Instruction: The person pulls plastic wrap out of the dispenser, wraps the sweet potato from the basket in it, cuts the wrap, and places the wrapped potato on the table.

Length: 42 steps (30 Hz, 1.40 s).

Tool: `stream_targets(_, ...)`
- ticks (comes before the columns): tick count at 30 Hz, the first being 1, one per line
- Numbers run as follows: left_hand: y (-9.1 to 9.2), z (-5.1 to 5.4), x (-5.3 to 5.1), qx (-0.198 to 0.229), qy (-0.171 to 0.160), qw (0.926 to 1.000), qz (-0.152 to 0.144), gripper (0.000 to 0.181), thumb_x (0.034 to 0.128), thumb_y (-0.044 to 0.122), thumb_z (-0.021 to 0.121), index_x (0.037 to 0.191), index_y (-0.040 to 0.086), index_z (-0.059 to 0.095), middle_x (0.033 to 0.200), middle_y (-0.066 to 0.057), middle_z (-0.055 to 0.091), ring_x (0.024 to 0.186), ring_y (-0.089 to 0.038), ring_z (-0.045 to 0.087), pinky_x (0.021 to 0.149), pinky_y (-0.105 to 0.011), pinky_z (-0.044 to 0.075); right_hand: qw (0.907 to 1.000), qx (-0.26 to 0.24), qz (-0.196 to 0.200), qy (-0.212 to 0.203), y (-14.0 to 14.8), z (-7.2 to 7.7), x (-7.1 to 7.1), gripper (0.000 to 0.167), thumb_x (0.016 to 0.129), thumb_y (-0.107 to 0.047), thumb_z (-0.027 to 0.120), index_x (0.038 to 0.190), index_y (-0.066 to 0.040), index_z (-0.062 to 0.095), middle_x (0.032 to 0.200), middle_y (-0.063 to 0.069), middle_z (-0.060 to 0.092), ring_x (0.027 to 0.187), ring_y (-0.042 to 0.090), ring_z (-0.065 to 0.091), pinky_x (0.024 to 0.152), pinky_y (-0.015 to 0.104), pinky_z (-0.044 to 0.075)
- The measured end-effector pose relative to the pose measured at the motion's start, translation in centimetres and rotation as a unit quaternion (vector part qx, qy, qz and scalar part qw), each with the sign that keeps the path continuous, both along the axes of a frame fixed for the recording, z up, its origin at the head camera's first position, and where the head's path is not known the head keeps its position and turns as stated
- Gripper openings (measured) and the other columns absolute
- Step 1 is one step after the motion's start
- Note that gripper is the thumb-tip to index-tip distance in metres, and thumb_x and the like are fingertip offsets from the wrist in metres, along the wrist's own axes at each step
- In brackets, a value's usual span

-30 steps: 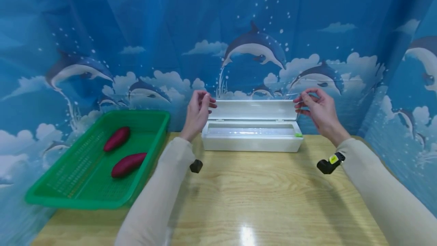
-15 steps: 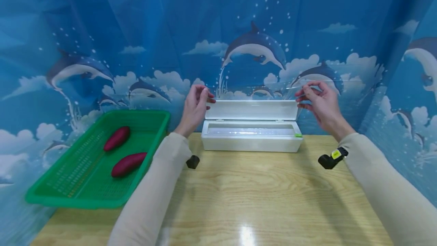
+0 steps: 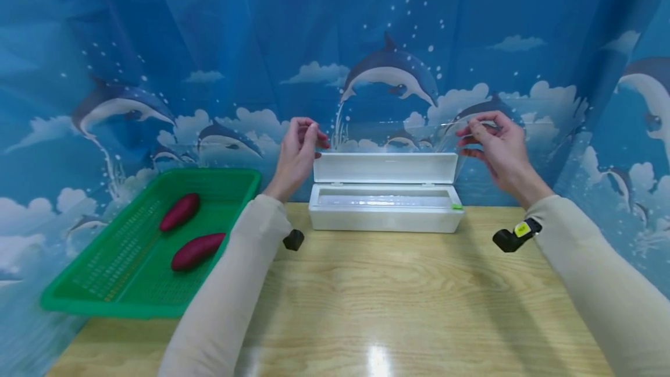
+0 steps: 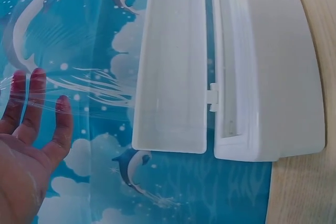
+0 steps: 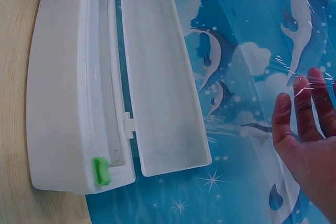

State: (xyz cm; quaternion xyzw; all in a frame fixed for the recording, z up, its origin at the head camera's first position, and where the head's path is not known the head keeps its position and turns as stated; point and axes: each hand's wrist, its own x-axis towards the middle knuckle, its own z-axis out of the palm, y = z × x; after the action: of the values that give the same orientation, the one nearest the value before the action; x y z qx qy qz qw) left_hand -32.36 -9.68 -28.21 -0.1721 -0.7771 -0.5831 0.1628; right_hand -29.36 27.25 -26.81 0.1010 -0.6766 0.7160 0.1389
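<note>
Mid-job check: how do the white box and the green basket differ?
The white box is long and narrow; the green basket is broader. The box has a raised hinged lid; the basket shows none. The basket is perforated; the box's front looks solid. Both are open-topped.

The box (image 3: 384,221) is white, its tab (image 5: 101,171) green, the film (image 3: 392,132) apparently colourless.

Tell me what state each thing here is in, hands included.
White box: open, resting on the table.
Lid: raised, hinged at the back.
Green slider: at the box's right end.
Clear film: stretched between the hands.
Left hand: pinching film.
Right hand: pinching film.
Green basket: upright, holding two sweet potatoes.
Sweet potatoes: unwrapped, lying apart.
</note>
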Motion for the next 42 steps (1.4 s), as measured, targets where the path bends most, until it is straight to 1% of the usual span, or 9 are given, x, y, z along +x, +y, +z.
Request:
stream_targets(7,0.1,0.9,-0.1,-0.004,0.015,0.9999,0.002,0.040,0.1109,0.038,0.040,0.133,0.005,0.046,0.118,-0.013,0.067,0.105,-0.023,0.069,0.091,-0.041,0.059,1.0000,-0.009,-0.002,0.002,0.1,0.9,0.2,0.035,0.098,-0.031,0.064,0.123,-0.008,0.055,0.099,-0.002,0.075,0.087,0.013,0.070,0.072,0.023,0.061)
stream_targets(14,0.3,1.7,-0.1,0.002,0.021,0.9998,0.002,0.039,0.1106,0.038,0.040,0.132,0.006,0.045,0.119,-0.013,0.066,0.105,-0.022,0.069,0.092,-0.041,0.059,0.9999,-0.013,-0.004,0.005,0.1,1.6,0.3,0.030,0.098,-0.032,0.065,0.120,-0.012,0.057,0.100,-0.001,0.074,0.088,0.013,0.070,0.073,0.022,0.061)
stream_targets(19,0.2,2.1,0.0,0.006,0.023,0.9997,-0.002,0.038,0.1105,0.037,0.041,0.132,0.006,0.046,0.119,-0.013,0.066,0.106,-0.022,0.069,0.092,-0.040,0.059,0.9998,-0.012,-0.006,0.011,0.2,1.9,0.4,0.028,0.098,-0.031,0.065,0.119,-0.013,0.058,0.099,-0.002,0.075,0.087,0.013,0.070,0.073,0.022,0.061)
stream_targets(25,0.1,2.6,0.2,0.012,0.025,0.9996,-0.005,0.038,0.1106,0.037,0.041,0.132,0.006,0.046,0.119,-0.013,0.066,0.106,-0.022,0.069,0.092,-0.040,0.059,0.9997,-0.013,-0.006,0.020,0.1,2.3,0.6,0.029,0.097,-0.030,0.066,0.119,-0.012,0.059,0.099,-0.002,0.075,0.087,0.013,0.070,0.073,0.022,0.062)
stream_targets(31,0.0,2.9,0.6,0.010,0.027,0.9996,-0.002,0.039,0.1104,0.038,0.042,0.132,0.006,0.046,0.119,-0.012,0.066,0.106,-0.021,0.069,0.094,-0.041,0.059,0.9995,-0.019,-0.002,0.027,0.1,2.6,0.9,0.030,0.097,-0.029,0.066,0.120,-0.011,0.059,0.100,0.000,0.074,0.087,0.014,0.071,0.073,0.023,0.062)
stream_targets(37,-0.2,2.9,1.2,0.005,0.033,0.9995,0.003,0.036,0.1101,0.038,0.042,0.130,0.008,0.047,0.121,-0.013,0.067,0.107,-0.020,0.069,0.096,-0.040,0.059,0.9992,-0.018,0.009,0.034,0.2,2.7,1.5,0.032,0.097,-0.029,0.066,0.120,-0.009,0.058,0.100,0.000,0.075,0.086,0.014,0.071,0.074,0.023,0.062)
stream_targets(42,-0.4,2.7,2.1,0.010,0.040,0.9991,-0.012,0.031,0.1105,0.035,0.043,0.128,0.009,0.047,0.120,-0.014,0.067,0.107,-0.022,0.069,0.095,-0.043,0.059,0.9988,-0.003,0.013,0.047,0.4,2.5,2.3,0.032,0.098,-0.029,0.066,0.119,-0.007,0.057,0.100,-0.001,0.076,0.087,0.013,0.073,0.075,0.022,0.062)
